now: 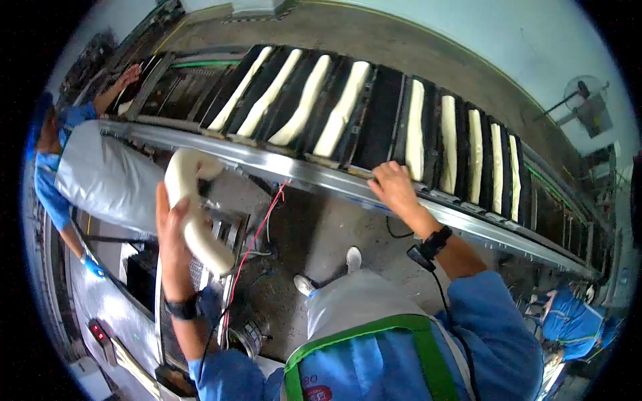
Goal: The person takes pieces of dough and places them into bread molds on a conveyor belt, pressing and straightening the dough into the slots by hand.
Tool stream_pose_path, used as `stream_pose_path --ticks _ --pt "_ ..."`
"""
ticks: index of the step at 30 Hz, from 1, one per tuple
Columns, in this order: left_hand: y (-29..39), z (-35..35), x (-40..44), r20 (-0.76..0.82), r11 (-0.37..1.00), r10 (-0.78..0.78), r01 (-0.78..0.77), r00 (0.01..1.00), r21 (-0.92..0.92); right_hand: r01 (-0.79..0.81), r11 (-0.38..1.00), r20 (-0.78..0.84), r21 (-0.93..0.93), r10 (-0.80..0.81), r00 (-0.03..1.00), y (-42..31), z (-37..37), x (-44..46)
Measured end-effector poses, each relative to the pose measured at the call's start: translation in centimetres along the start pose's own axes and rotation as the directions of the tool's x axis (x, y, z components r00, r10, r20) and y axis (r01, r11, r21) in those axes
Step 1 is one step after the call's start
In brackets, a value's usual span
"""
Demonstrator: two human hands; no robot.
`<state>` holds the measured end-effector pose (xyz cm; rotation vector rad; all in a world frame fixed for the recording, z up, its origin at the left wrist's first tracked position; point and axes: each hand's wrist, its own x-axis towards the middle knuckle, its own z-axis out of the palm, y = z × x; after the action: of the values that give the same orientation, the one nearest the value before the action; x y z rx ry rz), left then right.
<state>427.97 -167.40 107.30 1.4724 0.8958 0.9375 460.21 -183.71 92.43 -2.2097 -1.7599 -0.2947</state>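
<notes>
Left hand (pixel 175 227) holds 1 thick pale dough roll (pixel 182 187), fingers closed round its middle; the roll bends at the top and its lower end hangs down past the hand. It's in the air on the near side of the conveyor (pixel 261 155), apart from the trays, beside the end of a big grey-covered cylinder (pixel 110 177). Right hand (pixel 394 187) is palm down at the near edge of the black trays (pixel 382 117), fingers together and slightly bent; cannot tell whether they grip the edge or only rest on it. Dough strips (pixel 344 110) lie lengthwise in the trays: 4 to the left of the hand, 5 to the right, 9 total. Black bands on 2 wrists, green-edged apron (pixel 354 327) below. Red cord (pixel 257 234) hangs between the hands. 1 co-worker (pixel 50 154) at far left, blue glove (pixel 93 266) on 1 hand; another person (pixel 572 324) in blue at lower right.
</notes>
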Motion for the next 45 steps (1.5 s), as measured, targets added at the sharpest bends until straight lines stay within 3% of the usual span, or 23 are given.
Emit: stream_pose_path --ticks 2,3,4,5,6,7,8,10,12,13,14,16,20,24,28,33,36,39,40,42,43,44,45 --pt "0.8 5.8 3.5 0.151 0.990 0.141 -0.138 0.978 -0.032 0.010 0.999 -0.002 0.034 -0.010 1.000 0.4 0.4 -0.2" --pt "1.6 9.0 4.4 0.122 0.996 0.062 -0.053 0.991 -0.075 -0.009 1.000 0.006 0.025 0.008 1.000 0.1 0.4 -0.2" --pt "1.1 11.6 6.2 0.238 0.991 0.129 -0.115 0.963 -0.074 -0.011 0.999 0.023 0.039 0.010 1.000 0.2 0.1 -0.2" --pt "1.3 14.4 7.3 0.316 0.994 0.074 -0.044 0.946 -0.099 -0.018 0.998 0.027 0.054 0.016 0.999 0.2 0.0 -0.3" --pt "0.7 17.5 8.2 0.242 0.993 -0.044 0.068 0.969 -0.094 -0.024 0.997 0.031 0.071 0.021 0.999 0.3 -0.1 -0.3" --pt "-1.1 19.6 9.8 0.402 0.991 -0.017 0.069 0.915 -0.115 -0.014 0.996 0.040 0.093 0.010 0.999 0.4 -0.3 -0.3" --pt "-2.1 22.3 10.1 0.382 0.987 -0.058 0.109 0.922 -0.115 -0.019 0.995 0.041 0.094 0.015 0.999 0.5 -0.3 -0.4" --pt "-7.4 26.1 11.4 0.411 0.974 -0.120 0.027 0.904 0.224 0.009 0.988 -0.006 0.155 -0.008 1.000 0.8 -0.4 -0.4" --pt "-12.8 27.8 11.2 0.503 0.950 -0.033 -0.130 0.864 0.285 0.011 0.987 0.007 0.159 -0.013 1.000 1.1 -0.6 -0.7" --pt "-12.8 27.7 10.2 0.574 0.967 0.051 -0.185 0.817 0.177 0.014 0.986 0.017 0.166 -0.016 1.000 1.2 -0.6 -0.9" --pt "-12.5 27.5 9.7 0.597 0.874 0.097 -0.355 0.796 0.331 0.012 0.985 0.029 0.174 -0.017 0.999 1.5 -0.7 -1.3" --pt "-11.8 27.4 8.3 0.615 0.718 0.013 -0.436 0.788 0.543 -0.022 0.971 0.131 0.237 -0.009 0.991 2.0 -1.4 -2.4" --pt "-12.7 28.3 6.8 0.682 0.382 0.192 -0.694 0.706 0.610 -0.006 0.951 0.128 0.310 -0.036 0.991 6.1 -3.6 -6.2" --pt "-12.7 29.0 5.6 0.538 0.186 0.204 -0.572 0.818 0.799 -0.240 0.968 -0.116 0.068 0.247 0.962 14.7 -7.3 -12.3" --pt "-11.3 31.9 6.7 0.426 -0.045 -0.130 -0.435 0.895 0.899 -0.569 0.821 -0.126 -0.036 0.561 0.818 25.3 -9.9 -21.3" --pt "-13.6 35.0 9.7 0.348 -0.159 -0.241 -0.391 0.906 0.907 -0.702 0.704 -0.136 -0.110 0.689 0.712 28.7 -12.4 -27.2" --pt "-13.3 35.3 8.9 0.246 -0.065 -0.181 -0.261 0.952 0.963 -0.702 0.699 -0.119 -0.140 0.692 0.712 29.5 -12.7 -29.1" --pt "-16.1 34.6 9.1 0.163 0.267 -0.025 -0.151 0.986 0.952 -0.732 0.677 -0.058 -0.079 0.730 0.681 30.0 -13.4 -30.6" --pt "-16.9 34.0 9.0 0.156 0.382 0.002 -0.145 0.988 0.912 -0.663 0.746 -0.147 -0.070 0.649 0.746 30.5 -13.1 -31.2" --pt "-21.9 31.1 11.5 0.386 0.482 0.134 -0.401 0.913 0.780 -0.778 0.622 -0.049 -0.091 0.777 0.627 30.5 -13.2 -31.0" --pt "-23.3 30.0 12.6 0.410 0.427 0.094 -0.409 0.907 0.806 -0.767 0.630 -0.069 -0.119 0.766 0.640 30.4 -13.0 -30.9" --pt "-22.2 29.4 12.7 0.355 0.470 -0.180 -0.237 0.917 0.850 -0.769 0.628 -0.065 -0.118 0.768 0.637 30.8 -12.5 -31.4" --pt "-21.8 28.0 13.1 0.415 0.525 -0.156 -0.281 0.896 0.803 -0.741 0.671 -0.059 -0.010 0.740 0.670 31.1 -11.7 -31.4"
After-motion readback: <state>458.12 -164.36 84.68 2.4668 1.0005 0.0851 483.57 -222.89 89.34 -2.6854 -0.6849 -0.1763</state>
